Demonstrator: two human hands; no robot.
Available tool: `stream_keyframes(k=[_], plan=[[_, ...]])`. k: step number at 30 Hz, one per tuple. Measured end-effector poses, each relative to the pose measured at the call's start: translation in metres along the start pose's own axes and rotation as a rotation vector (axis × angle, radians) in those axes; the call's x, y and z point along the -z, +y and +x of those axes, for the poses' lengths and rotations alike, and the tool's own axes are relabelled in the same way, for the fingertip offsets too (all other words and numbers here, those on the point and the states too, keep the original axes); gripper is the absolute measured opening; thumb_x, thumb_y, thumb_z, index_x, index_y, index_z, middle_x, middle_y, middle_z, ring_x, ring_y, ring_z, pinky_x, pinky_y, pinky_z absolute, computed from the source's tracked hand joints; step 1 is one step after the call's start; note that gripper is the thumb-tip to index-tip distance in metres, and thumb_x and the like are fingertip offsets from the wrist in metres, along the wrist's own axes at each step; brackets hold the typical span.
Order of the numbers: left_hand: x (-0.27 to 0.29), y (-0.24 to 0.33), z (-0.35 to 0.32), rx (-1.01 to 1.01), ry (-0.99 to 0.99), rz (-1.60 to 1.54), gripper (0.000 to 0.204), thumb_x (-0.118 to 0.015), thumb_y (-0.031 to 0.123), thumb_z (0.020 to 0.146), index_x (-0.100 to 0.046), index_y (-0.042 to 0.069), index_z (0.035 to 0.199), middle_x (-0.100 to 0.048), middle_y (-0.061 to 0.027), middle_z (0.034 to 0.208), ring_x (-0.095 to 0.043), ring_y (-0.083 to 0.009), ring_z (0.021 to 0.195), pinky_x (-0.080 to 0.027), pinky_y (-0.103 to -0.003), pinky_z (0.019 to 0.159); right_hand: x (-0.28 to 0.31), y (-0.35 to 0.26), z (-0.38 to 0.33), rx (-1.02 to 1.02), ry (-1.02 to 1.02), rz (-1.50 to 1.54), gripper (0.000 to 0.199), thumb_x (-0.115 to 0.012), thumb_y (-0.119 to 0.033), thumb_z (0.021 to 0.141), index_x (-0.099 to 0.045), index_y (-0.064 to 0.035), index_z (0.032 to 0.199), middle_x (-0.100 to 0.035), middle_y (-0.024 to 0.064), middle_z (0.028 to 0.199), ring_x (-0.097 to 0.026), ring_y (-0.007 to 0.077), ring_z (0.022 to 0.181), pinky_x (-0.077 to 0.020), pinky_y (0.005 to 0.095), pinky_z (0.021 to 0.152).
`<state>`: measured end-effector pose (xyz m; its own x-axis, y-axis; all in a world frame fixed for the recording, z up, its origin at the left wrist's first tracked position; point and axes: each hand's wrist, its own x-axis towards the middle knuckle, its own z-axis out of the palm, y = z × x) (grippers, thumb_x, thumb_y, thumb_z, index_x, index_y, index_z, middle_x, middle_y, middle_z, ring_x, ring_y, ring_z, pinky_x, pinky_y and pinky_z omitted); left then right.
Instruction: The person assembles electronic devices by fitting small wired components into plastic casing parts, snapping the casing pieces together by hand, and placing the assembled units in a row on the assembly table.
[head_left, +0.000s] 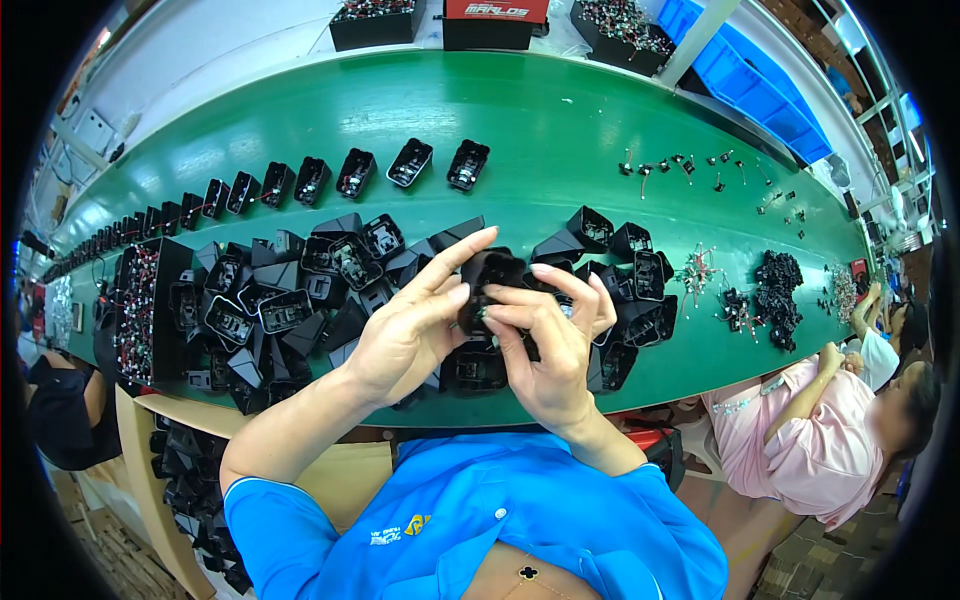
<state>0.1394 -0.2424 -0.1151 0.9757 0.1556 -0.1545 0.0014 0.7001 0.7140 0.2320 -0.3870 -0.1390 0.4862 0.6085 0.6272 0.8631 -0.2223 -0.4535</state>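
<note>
Left hand (412, 330): I see it cupping the black housing (487, 285), index finger out, steadying it.
Right hand (548, 345): fingers closed on the housing's near side.
Housing: lifted over the bench's (560, 130) near edge, above the pile (300, 290), close to my eyes.

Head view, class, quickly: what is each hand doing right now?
Left hand: closed on the black plastic housing, forefinger stretched over its top.
Right hand: closed on the same housing, fingers curled against its front.
</note>
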Motion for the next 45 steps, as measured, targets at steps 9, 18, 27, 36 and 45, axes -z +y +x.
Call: stream_keyframes(k=[9, 18, 27, 36, 45], plan=[[0.001, -0.011, 0.0, -0.288, -0.041, 0.538, 0.059, -0.061, 0.001, 0.092, -0.037, 0.006, 0.146, -0.052, -0.0127, 0.128, -0.053, -0.0196, 0.115, -0.042, -0.036, 0.103, -0.009, 0.02, -0.002, 0.004, 0.119, 0.171, 0.015, -0.074, -0.006, 0.07, -0.07, -0.0088, 0.084, -0.051, 0.0094, 0.136, -0.039, 0.0309, 0.123, -0.0285, 0.0452, 0.106], [0.002, -0.012, -0.004, -0.353, -0.085, 0.615, 0.056, -0.069, -0.002, 0.085, -0.047, -0.002, 0.136, -0.054, -0.0132, 0.124, -0.057, -0.0194, 0.109, -0.045, -0.033, 0.099, -0.016, 0.026, -0.006, 0.048, 0.273, 0.298, 0.018, -0.073, -0.004, 0.065, -0.071, -0.0062, 0.083, -0.048, 0.0131, 0.138, -0.039, 0.032, 0.122, -0.0326, 0.0442, 0.105], [0.001, -0.012, -0.002, -0.292, -0.009, 0.49, 0.045, -0.067, 0.005, 0.091, -0.051, -0.003, 0.132, -0.059, -0.0115, 0.113, -0.059, -0.0164, 0.099, -0.05, -0.03, 0.092, -0.008, 0.025, -0.005, 0.09, 0.197, 0.177, 0.021, -0.075, -0.008, 0.066, -0.07, -0.0076, 0.087, -0.047, 0.0158, 0.138, -0.041, 0.0316, 0.121, -0.0342, 0.0435, 0.104], [0.028, 0.01, 0.018, -0.214, 0.226, 0.302, 0.041, -0.062, 0.017, 0.097, -0.05, 0.002, 0.133, -0.059, -0.017, 0.117, -0.061, -0.0167, 0.096, -0.053, -0.028, 0.083, -0.011, 0.043, 0.075, 0.297, -0.234, 0.077, 0.026, -0.077, -0.021, 0.073, -0.064, -0.007, 0.091, -0.048, 0.015, 0.136, -0.046, 0.0305, 0.119, -0.0341, 0.0425, 0.097], [0.126, 0.03, 0.041, -0.626, 0.34, 1.846, 0.031, -0.062, 0.007, 0.085, -0.064, 0.008, 0.116, -0.063, -0.0086, 0.119, -0.054, -0.029, 0.117, -0.037, -0.046, 0.106, -0.059, 0.164, 0.155, 0.115, -0.712, -0.261, 0.025, -0.078, -0.027, 0.074, -0.066, -0.0102, 0.089, -0.052, 0.0089, 0.131, -0.046, 0.0249, 0.117, -0.0269, 0.0436, 0.104]])
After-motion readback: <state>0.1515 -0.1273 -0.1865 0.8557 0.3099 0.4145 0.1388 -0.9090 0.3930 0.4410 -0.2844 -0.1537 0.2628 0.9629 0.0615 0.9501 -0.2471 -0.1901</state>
